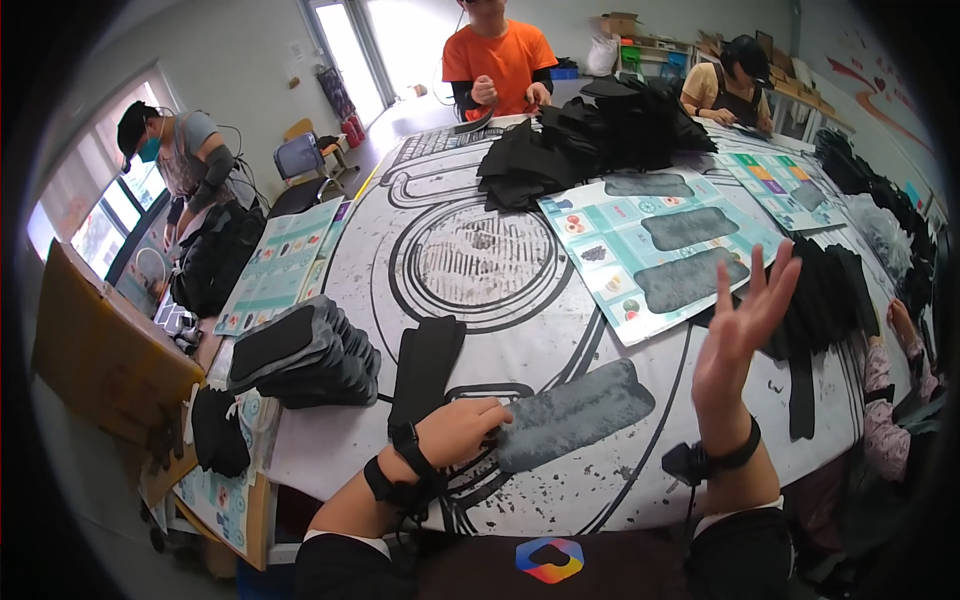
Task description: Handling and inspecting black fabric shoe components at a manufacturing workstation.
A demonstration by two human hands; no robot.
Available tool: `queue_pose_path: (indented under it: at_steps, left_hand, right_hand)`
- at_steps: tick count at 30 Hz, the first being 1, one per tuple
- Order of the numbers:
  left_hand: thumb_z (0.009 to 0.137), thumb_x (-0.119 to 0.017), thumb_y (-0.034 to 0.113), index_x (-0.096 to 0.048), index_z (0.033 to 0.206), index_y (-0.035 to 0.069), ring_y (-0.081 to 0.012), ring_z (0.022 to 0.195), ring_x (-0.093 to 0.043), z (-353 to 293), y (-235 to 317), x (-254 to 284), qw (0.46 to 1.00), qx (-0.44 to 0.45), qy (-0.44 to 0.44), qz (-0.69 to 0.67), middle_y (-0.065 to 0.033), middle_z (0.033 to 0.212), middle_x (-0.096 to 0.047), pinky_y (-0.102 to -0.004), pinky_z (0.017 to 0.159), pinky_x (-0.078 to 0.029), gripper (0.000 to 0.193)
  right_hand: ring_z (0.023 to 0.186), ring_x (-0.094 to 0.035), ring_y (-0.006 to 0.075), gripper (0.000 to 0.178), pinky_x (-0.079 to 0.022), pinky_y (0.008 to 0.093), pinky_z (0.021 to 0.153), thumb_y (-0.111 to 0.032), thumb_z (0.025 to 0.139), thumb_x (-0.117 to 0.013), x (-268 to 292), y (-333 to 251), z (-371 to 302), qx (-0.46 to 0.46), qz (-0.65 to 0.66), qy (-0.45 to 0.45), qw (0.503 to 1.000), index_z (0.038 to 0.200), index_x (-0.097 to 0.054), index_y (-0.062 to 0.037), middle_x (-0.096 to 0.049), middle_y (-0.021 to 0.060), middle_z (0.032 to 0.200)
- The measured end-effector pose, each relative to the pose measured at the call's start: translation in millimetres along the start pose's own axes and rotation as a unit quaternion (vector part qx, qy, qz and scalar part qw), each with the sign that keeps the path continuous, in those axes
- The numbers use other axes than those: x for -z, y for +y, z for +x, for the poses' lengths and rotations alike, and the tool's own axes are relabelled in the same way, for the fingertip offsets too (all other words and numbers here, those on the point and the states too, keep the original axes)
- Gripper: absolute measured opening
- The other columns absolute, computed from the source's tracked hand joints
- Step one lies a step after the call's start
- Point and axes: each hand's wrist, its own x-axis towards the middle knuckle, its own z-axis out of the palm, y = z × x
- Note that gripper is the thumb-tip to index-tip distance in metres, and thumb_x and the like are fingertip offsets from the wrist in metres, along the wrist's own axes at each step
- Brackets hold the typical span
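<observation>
Grey mottled pad [585, 415] flat on tabletop [335, 440], near edge, around middle. Left hand [458, 432] low, fingers curled at pad's left end; cannot tell whether gripping or only touching. Right hand [738, 345] well apart from left, raised, palm open, fingers spread. Black strips [428, 365] just beyond left wrist. Stack of grey pads [305, 355] by left edge. Printed sheet [597, 275] carrying three grey pads toward right edge. Black fabric heap [600, 135] at far edge.
</observation>
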Motion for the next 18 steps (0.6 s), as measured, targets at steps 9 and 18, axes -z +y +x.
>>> queue_pose_path:
  at_steps: [9,18]
  left_hand:
    - [0.077,-0.059,0.005,-0.058,0.104,0.006,-0.0296,0.091,-0.056,-9.8,29.7,29.7,0.999,0.025,0.045,0.011,-0.0103,0.096,-0.059,-0.0364,0.081,-0.044,0.027]
    - [0.083,-0.062,0.016,-0.058,0.110,0.004,-0.0260,0.107,-0.052,-69.4,53.1,78.9,0.945,0.190,0.144,-0.224,-0.0130,0.113,-0.055,-0.0345,0.091,-0.040,0.029]
  right_hand:
    - [0.132,-0.023,0.0374,0.066,-0.019,0.0424,0.107,-0.034,0.091,-0.049,-102.2,46.2,27.9,-0.012,-0.110,-0.106,0.988,0.141,-0.020,-0.0016,-0.024,0.0234,0.144]
    - [0.121,-0.045,0.0267,0.060,-0.034,0.0358,0.102,-0.041,0.098,-0.029,-90.9,23.2,31.9,-0.254,0.439,-0.743,0.436,0.138,-0.028,0.0035,-0.037,0.0176,0.139]
